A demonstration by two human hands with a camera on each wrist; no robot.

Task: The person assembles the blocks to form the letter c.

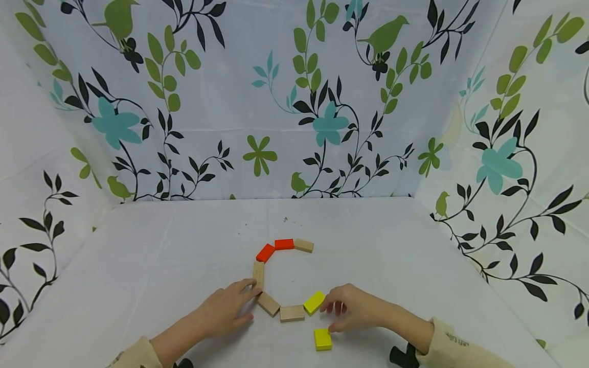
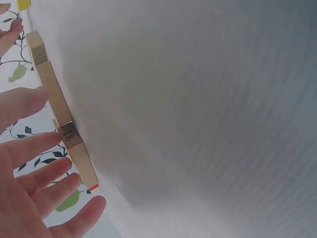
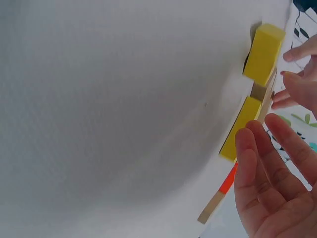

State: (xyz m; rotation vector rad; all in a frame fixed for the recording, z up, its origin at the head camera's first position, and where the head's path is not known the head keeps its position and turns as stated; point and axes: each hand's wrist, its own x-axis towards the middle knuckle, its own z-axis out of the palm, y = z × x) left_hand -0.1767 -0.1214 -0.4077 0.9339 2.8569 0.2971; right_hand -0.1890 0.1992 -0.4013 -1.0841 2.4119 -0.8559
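An open curve of small blocks lies on the white cloth. On its left side stands a plain wooden block, with the fingertips of my left hand right at its near end. That hand's fingers are spread and nearly straight, beside a block marked 28 in the left wrist view. At the curve's near right end sits a yellow block. My right hand is beside it, fingers loosely bent and grasping nothing, fingertips close to its edge. Closer to me, a second yellow block lies apart, near the right thumb.
Two more plain blocks, one angled and one level, form the curve's near side. At the far side are a slanted red block, another red block and a wooden end block. Patterned curtain hangs behind.
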